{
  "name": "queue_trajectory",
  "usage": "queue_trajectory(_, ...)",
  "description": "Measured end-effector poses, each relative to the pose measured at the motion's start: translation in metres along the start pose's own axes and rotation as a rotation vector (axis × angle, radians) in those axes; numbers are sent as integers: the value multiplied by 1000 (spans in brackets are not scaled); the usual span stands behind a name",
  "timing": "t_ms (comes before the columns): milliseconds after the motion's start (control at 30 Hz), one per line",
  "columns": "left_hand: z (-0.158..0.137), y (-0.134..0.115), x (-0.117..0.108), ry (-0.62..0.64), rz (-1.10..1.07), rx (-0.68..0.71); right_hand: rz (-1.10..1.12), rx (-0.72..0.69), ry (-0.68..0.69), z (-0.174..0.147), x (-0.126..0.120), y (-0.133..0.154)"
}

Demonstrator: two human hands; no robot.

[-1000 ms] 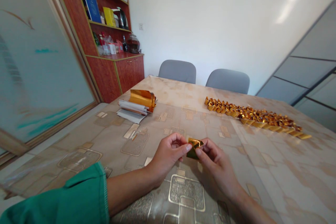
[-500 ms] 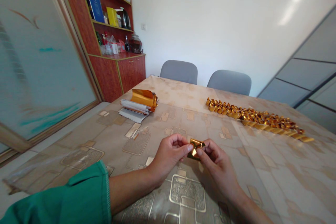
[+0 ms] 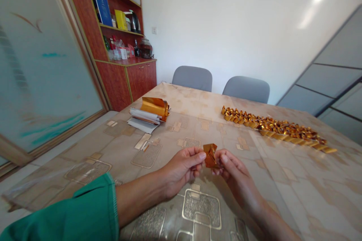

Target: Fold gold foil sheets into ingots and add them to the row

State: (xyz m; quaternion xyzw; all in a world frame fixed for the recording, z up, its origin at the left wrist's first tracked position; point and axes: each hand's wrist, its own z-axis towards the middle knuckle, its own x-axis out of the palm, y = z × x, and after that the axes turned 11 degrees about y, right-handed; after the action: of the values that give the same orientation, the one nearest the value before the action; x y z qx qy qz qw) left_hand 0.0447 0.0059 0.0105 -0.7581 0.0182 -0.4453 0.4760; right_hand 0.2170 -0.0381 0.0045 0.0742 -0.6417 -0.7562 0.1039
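A small piece of folded gold foil paper (image 3: 210, 155) is held above the table, between my two hands. My left hand (image 3: 185, 167) pinches its left edge between thumb and fingers. On the other side, my right hand (image 3: 233, 167) grips the right edge, thumb uppermost. The paper stands tilted, with creased flaps facing me. Farther left lies a stack of loose gold and white-backed sheets (image 3: 148, 115), curled at the edges. Long rows of folded gold foil pieces (image 3: 277, 128) stretch across the right side of the table.
A patterned plastic cloth covers the table (image 3: 169, 211). Two grey chairs (image 3: 192, 78) stand at its far edge. Behind to the left is a red wooden cabinet (image 3: 141, 81) with bottles and a kettle, beside a frosted glass door (image 3: 48, 71).
The folded gold paper has been turned more upright, showing a different face. My right thumb has moved off its front toward the right edge. The stack and rows stay put.
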Motion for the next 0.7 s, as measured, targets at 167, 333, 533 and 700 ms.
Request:
queue_trajectory(167, 0, 0, -1, -3, -29, 18, -356, -113, 23, -4, 2, 5)
queue_trajectory(333, 1, 5, 0, -54, 69, 66, -672, -178, -75, -5, 5, 4)
queue_trajectory(533, 0, 4, 2, -44, 66, 78, -433, -164, 25, -6, 6, 8)
queue_trajectory(700, -5, -2, 5, 88, 70, -18, 120, 43, 69, -3, 6, 6)
